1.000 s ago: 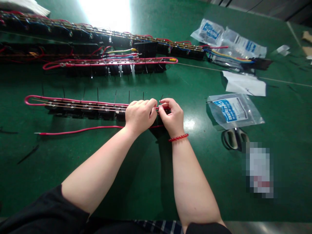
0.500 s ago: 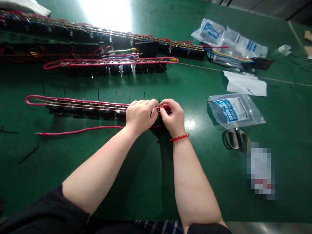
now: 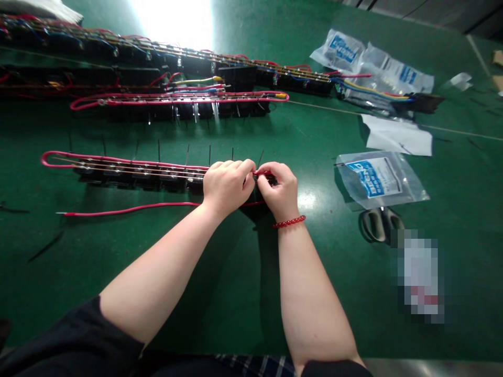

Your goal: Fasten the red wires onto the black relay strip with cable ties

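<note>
A row of black modules (image 3: 143,175) lies across the table, with thin bare rods and a looped red wire (image 3: 129,159) running along its top. Thin black cable ties (image 3: 159,152) stand up along its far side. My left hand (image 3: 228,184) is closed over the row towards its right end, thumb and forefinger on the red wire. Close beside it, my right hand (image 3: 280,189) pinches the same wire at the foot of the last, tilted cable tie (image 3: 261,158). My fingers hide the exact grip. One loose wire end (image 3: 126,211) lies on the near side.
Behind are a second module row (image 3: 236,108) and a long wired strip (image 3: 188,58). At right lie a labelled plastic bag (image 3: 381,178), white paper (image 3: 396,136), scissors (image 3: 379,225) and a blurred-out object (image 3: 421,272). Further plastic bags (image 3: 401,73) lie behind them.
The upright tail of the cable tie at the right end now leans to the right. Both hands have stayed almost in place.
</note>
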The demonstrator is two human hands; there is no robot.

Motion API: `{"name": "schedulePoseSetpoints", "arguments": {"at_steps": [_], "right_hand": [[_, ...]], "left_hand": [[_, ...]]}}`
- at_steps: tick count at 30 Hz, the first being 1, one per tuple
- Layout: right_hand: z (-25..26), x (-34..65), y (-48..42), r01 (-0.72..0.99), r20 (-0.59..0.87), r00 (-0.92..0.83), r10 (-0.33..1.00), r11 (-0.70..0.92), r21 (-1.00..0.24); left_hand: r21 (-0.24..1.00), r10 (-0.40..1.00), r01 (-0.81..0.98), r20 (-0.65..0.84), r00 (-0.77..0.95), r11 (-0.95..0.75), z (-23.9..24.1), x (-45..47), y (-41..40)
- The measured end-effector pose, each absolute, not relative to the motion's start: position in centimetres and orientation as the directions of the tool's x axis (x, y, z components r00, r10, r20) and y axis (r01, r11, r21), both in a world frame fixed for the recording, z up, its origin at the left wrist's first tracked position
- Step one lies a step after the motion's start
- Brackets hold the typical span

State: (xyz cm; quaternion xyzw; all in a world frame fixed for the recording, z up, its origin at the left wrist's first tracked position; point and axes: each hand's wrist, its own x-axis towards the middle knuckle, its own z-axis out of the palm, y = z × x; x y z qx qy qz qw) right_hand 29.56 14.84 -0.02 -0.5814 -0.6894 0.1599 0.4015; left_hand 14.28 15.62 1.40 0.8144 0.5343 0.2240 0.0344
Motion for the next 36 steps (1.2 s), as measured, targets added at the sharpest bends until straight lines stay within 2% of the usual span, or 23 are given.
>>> {"name": "schedulePoseSetpoints", "arguments": {"at_steps": [15, 23, 29, 36], "right_hand": [[-0.03, 29.33, 14.8, 0.684, 0.367, 0.027, 0.93, 0.251, -0.685], [-0.23, 29.35, 14.95, 0.771, 0.369, -0.041, 0.929, 0.264, -0.579], [-0.13, 29.33, 14.87, 0.731, 0.365, 0.016, 0.931, 0.238, -0.64], [-0.03, 29.37, 14.9, 0.712, 0.36, -0.003, 0.933, 0.255, -0.654]], "left_hand": [[0.307, 0.892, 0.854, 0.313, 0.327, -0.421, 1.41, 14.33, 15.62], [0.319, 0.895, 0.851, 0.306, 0.325, -0.418, 1.33, 14.36, 15.62], [0.315, 0.892, 0.851, 0.315, 0.324, -0.421, 1.33, 14.35, 15.59], [0.308, 0.889, 0.852, 0.319, 0.327, -0.424, 1.32, 14.31, 15.62]]}}
